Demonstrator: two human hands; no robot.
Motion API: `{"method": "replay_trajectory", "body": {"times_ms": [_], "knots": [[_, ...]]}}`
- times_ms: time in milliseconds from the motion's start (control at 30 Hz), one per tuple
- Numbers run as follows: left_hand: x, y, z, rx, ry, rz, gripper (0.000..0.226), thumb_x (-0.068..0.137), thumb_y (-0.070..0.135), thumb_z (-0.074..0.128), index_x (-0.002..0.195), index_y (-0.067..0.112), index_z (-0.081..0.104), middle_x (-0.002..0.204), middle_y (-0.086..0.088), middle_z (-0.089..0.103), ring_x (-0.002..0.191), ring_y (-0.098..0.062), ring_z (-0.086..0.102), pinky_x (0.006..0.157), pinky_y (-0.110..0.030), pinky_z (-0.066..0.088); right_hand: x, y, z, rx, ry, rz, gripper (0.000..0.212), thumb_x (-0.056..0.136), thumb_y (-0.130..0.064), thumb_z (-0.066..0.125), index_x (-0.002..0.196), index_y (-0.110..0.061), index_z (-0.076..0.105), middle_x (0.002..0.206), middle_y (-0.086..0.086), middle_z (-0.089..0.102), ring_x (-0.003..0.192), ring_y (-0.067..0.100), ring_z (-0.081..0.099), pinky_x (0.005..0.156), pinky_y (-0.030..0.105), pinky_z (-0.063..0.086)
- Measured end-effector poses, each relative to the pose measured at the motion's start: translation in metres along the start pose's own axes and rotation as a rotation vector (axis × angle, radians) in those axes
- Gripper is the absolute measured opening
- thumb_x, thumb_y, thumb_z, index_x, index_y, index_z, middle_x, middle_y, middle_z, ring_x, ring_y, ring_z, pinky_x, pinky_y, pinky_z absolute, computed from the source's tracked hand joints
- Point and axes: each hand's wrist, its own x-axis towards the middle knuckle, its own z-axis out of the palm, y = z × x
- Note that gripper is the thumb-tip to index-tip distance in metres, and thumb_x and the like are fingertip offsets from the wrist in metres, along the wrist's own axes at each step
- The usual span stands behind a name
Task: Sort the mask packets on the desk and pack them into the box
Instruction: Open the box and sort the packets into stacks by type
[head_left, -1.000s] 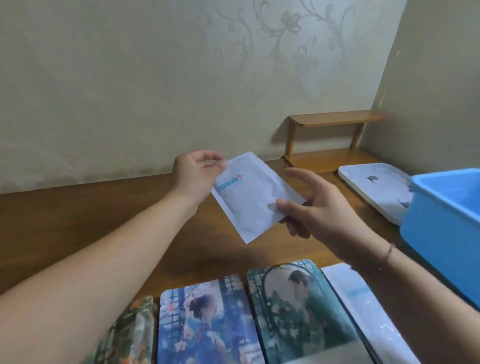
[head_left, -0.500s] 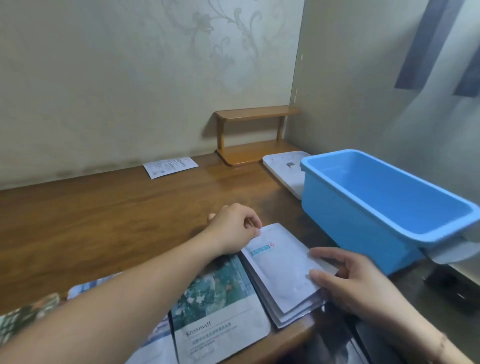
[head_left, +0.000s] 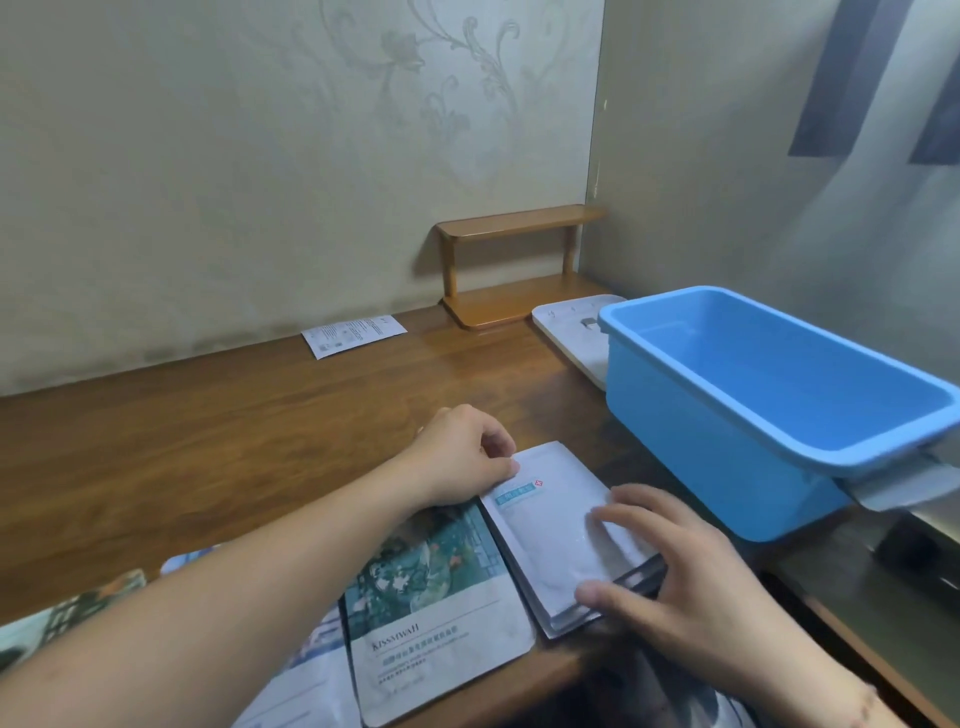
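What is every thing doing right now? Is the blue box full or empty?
blue box: upright, open, empty
white packets: stacked flat
left hand: pinches stack's far corner
right hand: rests on stack's near end
illustrated packet: flat, beside stack
far packet: flat, by wall

A small wooden shelf (head_left: 511, 270) stands in the corner beside a white scale (head_left: 569, 327).

Glossy brown wood desk (head_left: 260, 441), smooth blue plastic box (head_left: 727, 457), matt white foil-like mask packets (head_left: 556, 530).

"KISSMWAII" on green illustrated mask packet (head_left: 436, 613), smaller print illegible
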Motion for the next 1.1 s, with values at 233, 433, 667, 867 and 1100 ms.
{"method": "replay_trajectory", "body": {"times_ms": [233, 433, 667, 867, 1100], "knots": [[-0.005, 0.0, -0.002, -0.038, -0.004, 0.046, 0.018, 0.081, 0.029, 0.078, 0.097, 0.023, 0.076, 0.09, 0.013, 0.071, 0.083, -0.002, 0.062, 0.069, -0.013, 0.045, -0.002, 0.013, 0.011, -0.053, 0.01, -0.038, 0.093, 0.046, -0.093, 0.051, 0.116, -0.033, 0.067, 0.129, -0.027, 0.044, 0.122, -0.001, 0.044, 0.096, 0.012, 0.03], [-0.001, -0.016, -0.014, -0.012, -0.024, 0.048, 0.025, 0.087, 0.041, 0.069, 0.107, 0.027, 0.071, 0.103, 0.013, 0.065, 0.091, -0.003, 0.059, 0.082, -0.025, 0.05, 0.012, -0.006, 0.006, -0.176, 0.157, -0.138, 0.073, 0.069, -0.089, 0.046, 0.096, -0.028, 0.073, 0.122, -0.008, 0.06, 0.115, 0.014, 0.048, 0.088, 0.036, 0.045], [0.015, -0.095, -0.072, 0.219, 0.049, -0.095, 0.028, 0.091, 0.036, 0.063, 0.118, 0.026, 0.065, 0.123, 0.006, 0.06, 0.099, -0.009, 0.051, 0.097, -0.031, 0.045, 0.154, -0.095, 0.045, -0.196, -0.101, -0.106, 0.053, 0.085, -0.063, 0.055, 0.129, -0.035, 0.053, 0.134, -0.016, 0.049, 0.119, 0.007, 0.049, 0.097, 0.026, 0.045], [0.02, -0.175, -0.116, 0.287, 0.102, -0.204, 0.038, 0.09, 0.036, 0.061, 0.126, 0.026, 0.06, 0.131, 0.008, 0.059, 0.12, -0.014, 0.054, 0.103, -0.033, 0.044, 0.301, -0.132, 0.134, -0.266, -0.312, -0.163, 0.066, 0.088, -0.056, 0.056, 0.141, -0.02, 0.044, 0.142, 0.001, 0.047, 0.132, 0.022, 0.041, 0.109, 0.038, 0.038], [0.017, -0.231, -0.13, 0.237, 0.153, -0.204, 0.042, 0.094, 0.038, 0.059, 0.134, 0.027, 0.054, 0.14, 0.013, 0.049, 0.131, -0.008, 0.043, 0.107, -0.022, 0.032, 0.384, -0.141, 0.194, -0.376, -0.394, -0.122, 0.068, 0.093, -0.065, 0.033, 0.148, -0.025, 0.03, 0.157, -0.004, 0.024, 0.146, 0.022, 0.016, 0.114, 0.052, 0.023]]}}
